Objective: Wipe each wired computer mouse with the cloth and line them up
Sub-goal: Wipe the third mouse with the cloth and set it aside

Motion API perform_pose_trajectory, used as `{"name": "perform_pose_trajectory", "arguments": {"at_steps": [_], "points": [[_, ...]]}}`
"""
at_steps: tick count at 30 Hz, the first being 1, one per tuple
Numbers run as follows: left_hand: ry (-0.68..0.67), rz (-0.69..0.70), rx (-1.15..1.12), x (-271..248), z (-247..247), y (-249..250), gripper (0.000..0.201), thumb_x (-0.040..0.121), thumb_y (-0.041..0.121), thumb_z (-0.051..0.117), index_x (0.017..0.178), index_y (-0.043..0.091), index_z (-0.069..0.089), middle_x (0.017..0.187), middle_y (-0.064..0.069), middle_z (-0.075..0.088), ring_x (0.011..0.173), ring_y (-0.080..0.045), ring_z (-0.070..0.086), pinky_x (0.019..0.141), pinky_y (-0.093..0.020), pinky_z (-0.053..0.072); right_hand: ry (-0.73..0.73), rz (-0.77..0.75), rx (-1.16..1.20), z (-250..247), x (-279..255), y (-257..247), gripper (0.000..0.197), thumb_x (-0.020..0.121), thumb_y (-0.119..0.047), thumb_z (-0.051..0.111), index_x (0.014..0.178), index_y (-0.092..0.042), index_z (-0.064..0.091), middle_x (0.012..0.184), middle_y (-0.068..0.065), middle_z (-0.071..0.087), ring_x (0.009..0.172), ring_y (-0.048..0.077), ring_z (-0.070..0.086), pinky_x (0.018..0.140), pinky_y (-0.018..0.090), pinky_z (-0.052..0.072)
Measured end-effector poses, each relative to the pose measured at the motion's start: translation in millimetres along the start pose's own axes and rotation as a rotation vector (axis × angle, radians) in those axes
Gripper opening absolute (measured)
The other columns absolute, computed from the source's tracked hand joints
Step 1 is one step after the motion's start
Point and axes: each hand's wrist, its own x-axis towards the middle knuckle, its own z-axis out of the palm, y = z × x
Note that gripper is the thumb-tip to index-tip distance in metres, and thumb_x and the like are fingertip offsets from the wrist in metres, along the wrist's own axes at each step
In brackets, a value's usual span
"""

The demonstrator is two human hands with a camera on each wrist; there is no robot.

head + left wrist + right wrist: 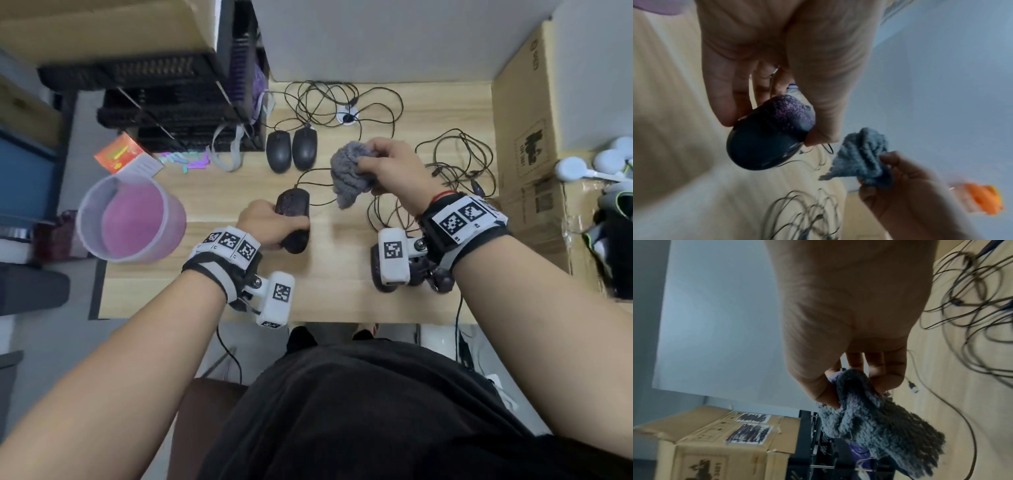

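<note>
left hand (265, 222) curled round dusty mouse (294, 219), right hand (388, 168) pinching cloth (349, 174)

Wooden desk (342, 301), seen from above the person's lap. Left hand (265, 224) grips a dark mouse (294, 219) by its sides, near desk centre. Right hand (394, 168), at about 2 o'clock from it, pinches a bunched grey cloth (347, 174), held apart from that mouse. Two black mice (291, 150) lie side by side at 12 o'clock, touching or nearly so. Tangled cables (459, 161) sprawl at 3 o'clock. A translucent pink tub (132, 219) sits at 9 o'clock; a cardboard box (527, 137) stands far right.
</note>
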Motion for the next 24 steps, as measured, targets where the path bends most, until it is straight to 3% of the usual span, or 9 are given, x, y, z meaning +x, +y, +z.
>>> {"name": "perform_pose_trajectory", "arguments": {"at_steps": [3,5,7,11,13,15,18,20,24], "points": [[-0.011,0.085,-0.129,-10,-28,22,0.031,0.064,0.035,0.083,0.084,0.015,0.071,0.092,-0.007,0.076,0.092,-0.019,0.074,0.082,-0.043,0.064,0.008,-0.064,-0.004,15,0,-30,0.01,0.085,-0.004,0.059,0.085,-0.014,0.057,0.083,0.012,0.06,0.062,0.021,0.059,0.05,0.026,0.042],[-0.029,0.129,-0.219,-12,-37,33,0.015,0.077,0.022,0.081,0.08,0.016,0.067,0.082,-0.004,0.072,0.08,-0.017,0.071,0.081,-0.039,0.063,0.011,-0.087,0.003,21,0,-43,0.012,0.085,-0.003,0.06,0.084,-0.014,0.056,0.083,0.012,0.058,0.061,0.02,0.058,0.049,0.025,0.043],[-0.066,0.172,-0.298,-14,-41,41,0.014,0.081,0.015,0.078,0.078,0.016,0.065,0.077,-0.003,0.066,0.071,-0.016,0.064,0.077,-0.038,0.061,0.014,-0.101,0.012,26,0,-52,0.016,0.084,-0.002,0.059,0.079,-0.017,0.054,0.085,0.011,0.057,0.065,0.022,0.058,0.052,0.026,0.048],[-0.169,0.216,-0.495,-17,-41,53,0.02,0.085,0.002,0.074,0.09,0.013,0.059,0.089,-0.011,0.067,0.079,-0.026,0.064,0.085,-0.048,0.061,0.009,-0.083,0.092,33,-2,-58,0.021,0.084,-0.001,0.059,0.077,-0.021,0.056,0.091,0.014,0.06,0.08,0.025,0.063,0.073,0.044,0.061],[-0.24,0.244,-0.549,-16,-42,55,0.022,0.087,0.012,0.078,0.099,0.013,0.059,0.094,-0.009,0.072,0.082,-0.026,0.069,0.082,-0.045,0.061,0.01,-0.085,0.096,37,-2,-59,0.019,0.085,-0.001,0.06,0.081,-0.019,0.054,0.091,0.015,0.058,0.077,0.027,0.063,0.076,0.05,0.059],[-0.344,0.233,-0.595,-12,-44,56,0.051,0.084,0.046,0.079,0.119,0.014,0.06,0.105,-0.007,0.075,0.086,-0.023,0.073,0.076,-0.04,0.06,0.02,-0.102,0.105,41,-4,-60,0.018,0.087,-0.001,0.06,0.09,-0.016,0.052,0.089,0.015,0.058,0.074,0.028,0.062,0.069,0.049,0.058],[-0.475,0.228,-0.58,-6,-49,59,0.086,0.081,0.088,0.039,0.127,0.02,0.065,0.108,-0.004,0.074,0.083,-0.02,0.069,0.074,-0.036,0.056,0.035,-0.129,0.137,41,-6,-61,0.031,0.089,0.001,0.061,0.115,-0.01,0.049,0.084,0.008,0.059,0.073,0.025,0.061,0.059,0.038,0.055],[-0.524,0.215,-0.652,-6,-51,63,0.095,0.084,0.091,0.015,0.118,0.02,0.069,0.102,-0.007,0.072,0.074,-0.021,0.063,0.069,-0.031,0.051,0.042,-0.167,0.083,40,-6,-60,0.037,0.088,-0.004,0.066,0.121,-0.006,0.049,0.087,0.006,0.058,0.076,0.024,0.06,0.061,0.039,0.054],[-0.463,0.198,-0.746,-3,-49,69,0.097,0.09,0.083,0.003,0.111,0.015,0.069,0.085,-0.009,0.069,0.059,-0.021,0.059,0.06,-0.027,0.043,0.03,-0.316,-0.113,44,-8,-59,0.031,0.075,-0.03,0.077,0.092,-0.014,0.057,0.096,0.016,0.059,0.08,0.025,0.061,0.075,0.052,0.055]]}}
